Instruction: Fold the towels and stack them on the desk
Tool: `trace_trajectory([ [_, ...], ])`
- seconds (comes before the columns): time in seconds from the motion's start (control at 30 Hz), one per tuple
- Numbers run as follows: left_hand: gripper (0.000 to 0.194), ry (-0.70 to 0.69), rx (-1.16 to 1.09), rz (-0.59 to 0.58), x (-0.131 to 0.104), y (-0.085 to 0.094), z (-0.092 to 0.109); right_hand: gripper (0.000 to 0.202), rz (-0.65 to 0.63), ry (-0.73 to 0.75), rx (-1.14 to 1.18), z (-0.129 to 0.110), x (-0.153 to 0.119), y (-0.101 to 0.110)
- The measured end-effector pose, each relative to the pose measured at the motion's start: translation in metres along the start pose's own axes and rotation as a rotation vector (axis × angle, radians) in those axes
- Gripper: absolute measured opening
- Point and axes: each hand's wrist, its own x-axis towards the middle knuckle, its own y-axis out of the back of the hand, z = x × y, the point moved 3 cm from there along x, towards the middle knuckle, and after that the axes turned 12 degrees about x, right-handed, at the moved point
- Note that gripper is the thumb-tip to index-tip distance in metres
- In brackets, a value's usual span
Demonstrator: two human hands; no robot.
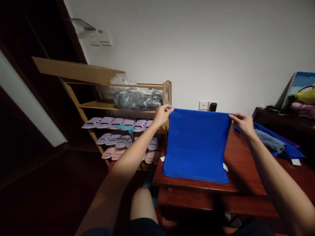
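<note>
A bright blue cloth is stretched between my two hands, its far edge lifted and its near edge lying on the reddish-brown wooden table. My left hand pinches the far left corner between thumb and fingers. The far right corner is pinched by my right hand. White tags stick out at the cloth's left and right sides, near its lower end. The near edge shows more than one layer of fabric.
To the right lie more blue cloth and folded denim. On the left a wooden rack bears several slippers, a plastic-wrapped bundle and a cardboard box. A wall socket is behind the table.
</note>
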Motion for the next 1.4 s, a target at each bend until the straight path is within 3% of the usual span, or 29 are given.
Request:
trace_trajectory([
  [0.23, 0.013, 0.137, 0.182, -0.09, -0.008, -0.07, -0.066, 0.057, -0.016, -0.138, -0.049, 0.096, 0.003, -0.032],
  [0.5, 0.015, 0.2, 0.372, -0.238, -0.006, -0.126, -0.109, 0.059, -0.066, -0.159, -0.269, 0.161, 0.007, -0.051],
  [0.6, 0.022, 0.173, 0.457, -0.309, -0.008, -0.136, -0.112, 0.056, -0.106, -0.192, -0.391, 0.173, 0.006, -0.056],
  [0.7, 0.036, 0.058, 0.516, -0.388, -0.018, -0.149, -0.101, 0.059, -0.162, -0.175, -0.537, 0.175, -0.003, -0.072],
  [0.83, 0.054, -0.125, 0.54, -0.568, -0.044, -0.178, -0.087, 0.061, -0.429, -0.114, -0.677, 0.178, -0.029, -0.106],
  [0.97, 0.065, -0.092, 0.585, -0.718, -0.061, -0.198, -0.093, 0.074, -0.625, -0.227, -0.809, 0.192, -0.048, -0.117],
  [1.1, 0.065, -0.077, 0.619, -0.726, -0.061, -0.193, -0.084, 0.076, -0.676, -0.262, -0.884, 0.184, -0.051, -0.116],
  [1.2, 0.065, -0.126, 0.618, -0.679, -0.074, -0.169, -0.056, 0.078, -0.663, -0.24, -0.902, 0.159, -0.064, -0.114],
  [1.3, 0.067, -0.281, 0.526, -0.688, -0.112, -0.134, -0.028, 0.078, -0.742, -0.222, -0.853, 0.133, -0.102, -0.105],
  [1.4, 0.069, -0.358, 0.48, -0.735, -0.156, -0.101, -0.016, 0.073, -0.875, -0.151, -0.759, 0.113, -0.151, -0.088],
])
